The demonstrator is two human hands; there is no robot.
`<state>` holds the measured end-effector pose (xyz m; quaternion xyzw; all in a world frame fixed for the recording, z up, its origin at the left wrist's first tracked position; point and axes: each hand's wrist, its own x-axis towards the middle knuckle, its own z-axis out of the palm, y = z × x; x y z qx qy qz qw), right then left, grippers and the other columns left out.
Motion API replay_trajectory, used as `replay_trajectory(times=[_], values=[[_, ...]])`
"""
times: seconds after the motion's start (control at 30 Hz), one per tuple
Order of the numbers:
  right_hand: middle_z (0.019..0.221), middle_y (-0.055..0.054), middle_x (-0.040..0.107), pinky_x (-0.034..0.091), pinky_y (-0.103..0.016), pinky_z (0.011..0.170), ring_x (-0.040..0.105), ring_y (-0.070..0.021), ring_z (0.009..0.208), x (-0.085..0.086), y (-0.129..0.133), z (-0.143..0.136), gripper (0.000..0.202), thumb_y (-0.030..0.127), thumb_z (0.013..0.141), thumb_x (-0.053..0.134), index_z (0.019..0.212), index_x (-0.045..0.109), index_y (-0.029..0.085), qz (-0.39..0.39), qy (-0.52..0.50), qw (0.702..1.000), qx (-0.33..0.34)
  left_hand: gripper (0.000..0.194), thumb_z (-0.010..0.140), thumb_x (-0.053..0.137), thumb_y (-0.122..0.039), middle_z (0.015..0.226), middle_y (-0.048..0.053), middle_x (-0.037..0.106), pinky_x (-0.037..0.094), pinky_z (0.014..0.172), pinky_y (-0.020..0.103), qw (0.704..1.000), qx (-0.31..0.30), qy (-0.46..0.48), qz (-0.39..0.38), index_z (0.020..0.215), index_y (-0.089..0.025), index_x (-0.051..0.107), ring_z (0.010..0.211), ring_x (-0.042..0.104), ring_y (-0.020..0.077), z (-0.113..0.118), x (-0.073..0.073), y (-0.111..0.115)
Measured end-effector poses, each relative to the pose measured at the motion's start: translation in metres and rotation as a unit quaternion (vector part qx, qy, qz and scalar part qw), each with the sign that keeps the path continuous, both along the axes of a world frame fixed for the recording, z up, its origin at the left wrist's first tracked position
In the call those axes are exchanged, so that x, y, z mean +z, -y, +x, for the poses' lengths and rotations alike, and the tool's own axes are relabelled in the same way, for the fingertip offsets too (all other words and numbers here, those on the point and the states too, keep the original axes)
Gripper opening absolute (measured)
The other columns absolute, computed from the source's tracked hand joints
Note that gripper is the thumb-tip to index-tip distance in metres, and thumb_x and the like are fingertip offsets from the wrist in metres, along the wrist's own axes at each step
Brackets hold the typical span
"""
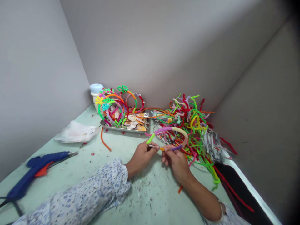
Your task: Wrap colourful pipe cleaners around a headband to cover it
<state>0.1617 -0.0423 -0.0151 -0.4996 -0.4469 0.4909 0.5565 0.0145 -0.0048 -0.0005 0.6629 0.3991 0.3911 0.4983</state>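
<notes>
A headband [167,128] wrapped in green, purple, cream, tan and violet pipe cleaner is held up between my two hands. My left hand [143,154] pinches its bare pale end beside the green stretch. On the other side, the fingers of my right hand [176,161] are closed on the band where an orange pipe cleaner [162,149] shows next to the violet part. The fingertips of both hands are close together. Just behind the headband lies a big tangle of coloured pipe cleaners [187,115].
Finished-looking headbands [117,107] stand in a metal tray [124,128] with flat pieces. A blue glue gun [39,170] lies at left, near a plastic bag [76,132]. A lidded jar [96,90] stands in the corner. Silvery bare bands [211,142] are stacked right. Grey walls surround the table.
</notes>
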Motion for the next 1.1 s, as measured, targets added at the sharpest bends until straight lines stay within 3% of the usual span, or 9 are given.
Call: replay_trajectory(times=[0.33, 1.1], values=[[0.057, 0.001, 0.057, 0.036, -0.020, 0.041, 0.049, -0.0092, 0.045, -0.0027, -0.0010, 0.0009, 0.021, 0.035, 0.082, 0.052, 0.077, 0.055, 0.015, -0.004, 0.004, 1.000, 0.003, 0.023, 0.078, 0.052, -0.035, 0.051, -0.004, 0.046, 0.029, 0.048, 0.020, 0.997, -0.041, 0.050, -0.045, 0.074, -0.013, 0.058, 0.046, 0.037, 0.0072, 0.0005, 0.0026, -0.0010], [0.058, 0.001, 0.057, 0.035, -0.020, 0.041, 0.048, -0.0088, 0.044, -0.0054, -0.0027, 0.0023, 0.019, 0.034, 0.081, 0.052, 0.078, 0.054, 0.015, -0.013, 0.006, 1.000, 0.004, 0.030, 0.078, 0.049, -0.037, 0.050, -0.004, 0.042, 0.027, 0.048, 0.022, 0.999, -0.034, -0.007, -0.030, 0.062, -0.013, 0.055, 0.048, 0.035, 0.0082, 0.0016, 0.0026, -0.0035]])
